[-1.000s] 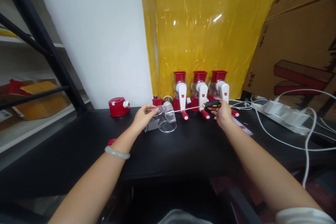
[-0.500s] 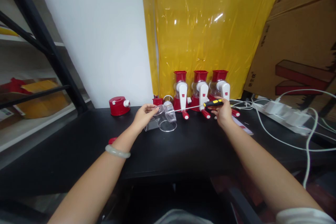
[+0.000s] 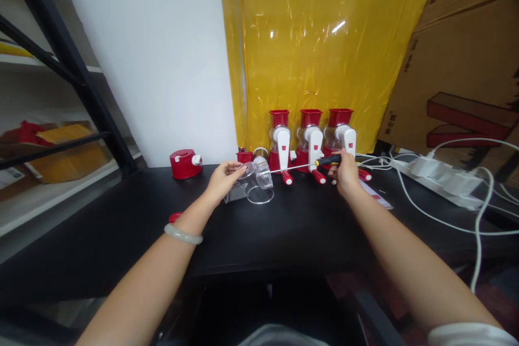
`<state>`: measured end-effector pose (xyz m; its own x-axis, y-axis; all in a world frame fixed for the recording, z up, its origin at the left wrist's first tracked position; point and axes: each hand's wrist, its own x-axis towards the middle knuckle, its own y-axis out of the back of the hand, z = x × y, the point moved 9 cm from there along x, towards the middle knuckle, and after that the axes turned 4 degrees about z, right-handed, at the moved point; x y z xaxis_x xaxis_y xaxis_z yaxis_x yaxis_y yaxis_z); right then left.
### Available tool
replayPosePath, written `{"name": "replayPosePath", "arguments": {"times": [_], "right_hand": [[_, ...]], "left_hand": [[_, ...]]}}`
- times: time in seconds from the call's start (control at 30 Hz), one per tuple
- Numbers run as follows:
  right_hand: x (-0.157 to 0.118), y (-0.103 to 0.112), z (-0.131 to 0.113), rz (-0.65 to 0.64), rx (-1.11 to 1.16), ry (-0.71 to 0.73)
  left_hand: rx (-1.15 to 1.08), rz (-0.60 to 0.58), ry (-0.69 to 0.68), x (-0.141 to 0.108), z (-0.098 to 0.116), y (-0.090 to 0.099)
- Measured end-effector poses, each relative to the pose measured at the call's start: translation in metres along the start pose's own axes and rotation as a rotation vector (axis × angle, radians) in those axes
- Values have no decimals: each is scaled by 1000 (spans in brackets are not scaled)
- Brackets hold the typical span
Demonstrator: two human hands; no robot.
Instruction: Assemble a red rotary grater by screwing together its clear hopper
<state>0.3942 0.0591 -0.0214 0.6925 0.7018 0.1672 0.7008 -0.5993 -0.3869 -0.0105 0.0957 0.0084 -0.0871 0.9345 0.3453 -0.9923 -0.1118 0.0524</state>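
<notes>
My left hand (image 3: 224, 181) is closed on a clear plastic grater housing (image 3: 259, 184), which lies on its side over the black table. In my right hand (image 3: 344, 174) is a screwdriver (image 3: 330, 160) with a black and yellow handle. Its long metal shaft points left, and the tip reaches the right side of the clear housing; whether it sits in a screw is too small to tell. Behind the shaft stand three red and white rotary graters (image 3: 280, 143) with crank handles. A metal grating drum (image 3: 260, 154) and a small red part (image 3: 244, 157) are just behind the housing.
On the black table (image 3: 243, 243), a red round base (image 3: 185, 164) stands at the left. A red piece (image 3: 174, 217) is partly hidden by my left wrist. To the right are a white power strip (image 3: 441, 181) with cables and a printed paper (image 3: 375, 193).
The fingers of my right hand have turned slightly around the screwdriver handle. My left hand and the clear housing stay in place; the view has shifted very slightly.
</notes>
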Motion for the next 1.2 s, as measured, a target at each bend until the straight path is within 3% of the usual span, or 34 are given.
{"name": "replayPosePath", "arguments": {"times": [0.1, 0.27, 0.6, 0.77, 0.93, 1.2], "right_hand": [[-4, -3, 4, -38, 58, -92], [-6, -6, 0, -58, 145, -100], [-3, -3, -8, -9, 59, 54], [-7, -9, 0, -88, 114, -81], [-7, -9, 0, -80, 159, -92], [-2, -5, -2, -27, 63, 22]], "left_hand": [[13, 2, 18, -1, 0, 0], [-3, -10, 12, 0, 1, -1], [10, -7, -6, 1, -1, 0], [12, -10, -7, 1, -1, 0], [12, -10, -4, 0, 1, -1], [7, -8, 11, -1, 1, -1]]}}
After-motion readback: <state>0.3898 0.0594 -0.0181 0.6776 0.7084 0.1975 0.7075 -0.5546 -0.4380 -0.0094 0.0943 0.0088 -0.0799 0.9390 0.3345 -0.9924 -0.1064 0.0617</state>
